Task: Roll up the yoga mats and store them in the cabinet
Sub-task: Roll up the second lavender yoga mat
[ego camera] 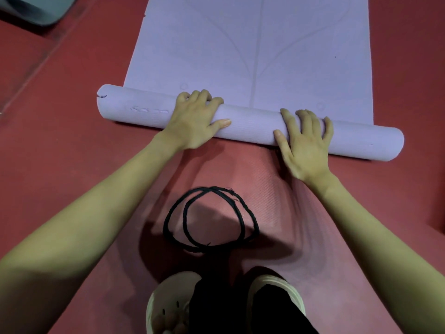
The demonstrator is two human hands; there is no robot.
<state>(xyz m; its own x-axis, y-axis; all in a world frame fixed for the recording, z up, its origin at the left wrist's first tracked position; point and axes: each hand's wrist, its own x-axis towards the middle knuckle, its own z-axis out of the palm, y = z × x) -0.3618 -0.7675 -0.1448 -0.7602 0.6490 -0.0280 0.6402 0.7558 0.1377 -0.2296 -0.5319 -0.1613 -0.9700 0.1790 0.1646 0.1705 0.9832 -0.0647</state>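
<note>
- Purple yoga mat (252, 49) flat on red floor (53, 97), partly rolled; flat part runs away toward top of view, faint line pattern on it.
- Rolled part (250, 124) lies crosswise at near end of mat, slightly slanted: L end higher in view, R end lower. Sticks out past flat part's edges on both sides.
- Small tears/nicks on L end of rolled part.
- Left hand (195, 121) on top of roll, L of centre; fingers curled over far side, thumb lying along near side pointing R. Gripping roll.
- Right hand (304, 145) on roll, R of centre; fingers spread & bent over top, thumb on near face, palm on near side. Draped over roll, pressing; curl looser than L.
- Hands apart, bare stretch of roll between them; both forearms bare, reaching fwd from bottom corners.
- Second mat, pinkish-red (265, 201), under the purple one's near end, runs back toward person; ribbed texture.
- Black cord loop (209, 220), doubled, lies on that red mat btwn forearms, near side of roll, not touching it.
- Pale shoes (168, 307) & dark trouser legs at bottom edge, on red mat.
- Grey mat corner (36, 10) at top L, well apart from the purple one.
</note>
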